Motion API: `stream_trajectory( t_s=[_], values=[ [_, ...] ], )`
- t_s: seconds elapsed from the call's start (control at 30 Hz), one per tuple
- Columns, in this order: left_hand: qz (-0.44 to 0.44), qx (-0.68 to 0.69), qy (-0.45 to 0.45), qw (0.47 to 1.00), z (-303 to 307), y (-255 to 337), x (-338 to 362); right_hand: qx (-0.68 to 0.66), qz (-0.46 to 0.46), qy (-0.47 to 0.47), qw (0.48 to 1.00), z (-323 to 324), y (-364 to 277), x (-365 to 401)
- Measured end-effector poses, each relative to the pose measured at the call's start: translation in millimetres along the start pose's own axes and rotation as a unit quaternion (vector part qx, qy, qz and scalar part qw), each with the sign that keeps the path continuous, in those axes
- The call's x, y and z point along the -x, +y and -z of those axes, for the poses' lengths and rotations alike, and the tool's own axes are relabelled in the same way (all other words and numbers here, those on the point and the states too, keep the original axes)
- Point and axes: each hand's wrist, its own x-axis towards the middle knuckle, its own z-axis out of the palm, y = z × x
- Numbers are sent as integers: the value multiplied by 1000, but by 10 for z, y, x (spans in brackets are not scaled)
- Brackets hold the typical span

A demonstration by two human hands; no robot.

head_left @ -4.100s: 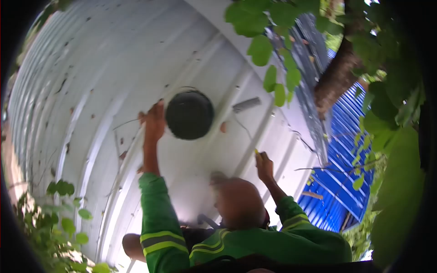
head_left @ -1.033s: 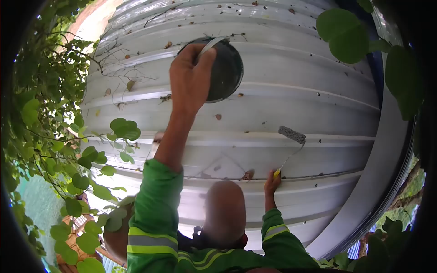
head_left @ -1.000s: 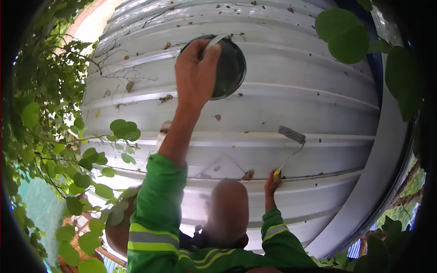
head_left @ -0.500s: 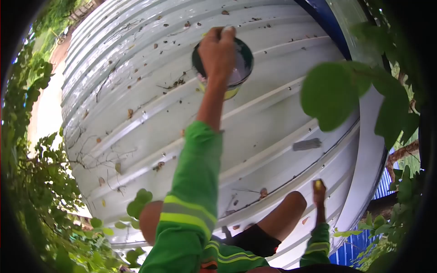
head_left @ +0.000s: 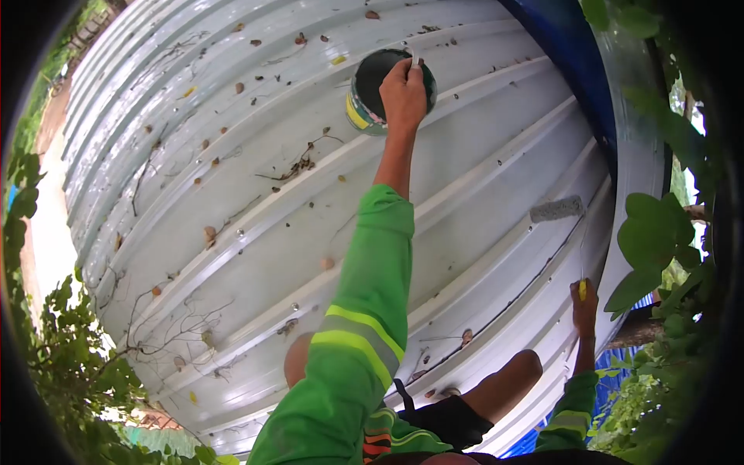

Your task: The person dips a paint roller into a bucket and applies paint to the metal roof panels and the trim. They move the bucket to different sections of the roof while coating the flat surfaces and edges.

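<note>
My left hand [head_left: 404,97] grips the near rim of a dark green paint bucket [head_left: 358,116] with a yellow patch on its side. The bucket's mouth faces me and its inside looks dark; what it holds I cannot make out. Down at the right, my right hand [head_left: 585,306] is closed around the yellow handle of a paint roller [head_left: 556,209]. The roller's grey, fuzzy sleeve lies over the pale ribbed metal roof [head_left: 457,256], up and left of that hand.
Dry leaves and twigs [head_left: 298,164] lie scattered over the roof. A dark blue edge [head_left: 570,62] and a pale metal border [head_left: 632,101] run along the right. Green leaves [head_left: 651,232] hang close at the right, and more foliage [head_left: 70,333] crowds the left side.
The bucket, in my left hand, has shifted slightly up in view and its tilt has changed. My right hand and the roller now appear farther right and higher. The view itself has shifted.
</note>
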Motion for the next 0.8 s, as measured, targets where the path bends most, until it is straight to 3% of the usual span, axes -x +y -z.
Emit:
stream_trajectory(
  t_s=[0.1,0.23,0.4,0.47,0.53,0.6,0.63,0.67,0.8],
  values=[
    [5,-41,-23,999,142,-106,-201,55,41,-18,997,309,-47,-432],
    [-116,-187,-29,975,273,-390,-514,65,57,-11,996,451,-181,-764],
    [-131,-336,32,932,693,-567,-845,22,-11,-24,999,248,-46,-505],
    [-107,-483,50,868,1038,-599,-931,28,-12,-20,999,172,-11,-299],
    [-45,-474,93,875,1422,-755,-956,28,-14,-28,999,65,42,-261],
    [29,-314,115,942,1930,-1207,-1007,25,21,-7,999,-138,-18,-319],
    [75,-336,121,931,2159,-1423,-962,-8,10,-22,1000,-268,-101,-387],
    [122,-362,125,916,2377,-1606,-849,-60,14,-20,998,-456,-215,-462],
    [192,-602,-7,775,2873,-1882,192,-220,29,-13,975,-1302,-534,-846]
  ],
)
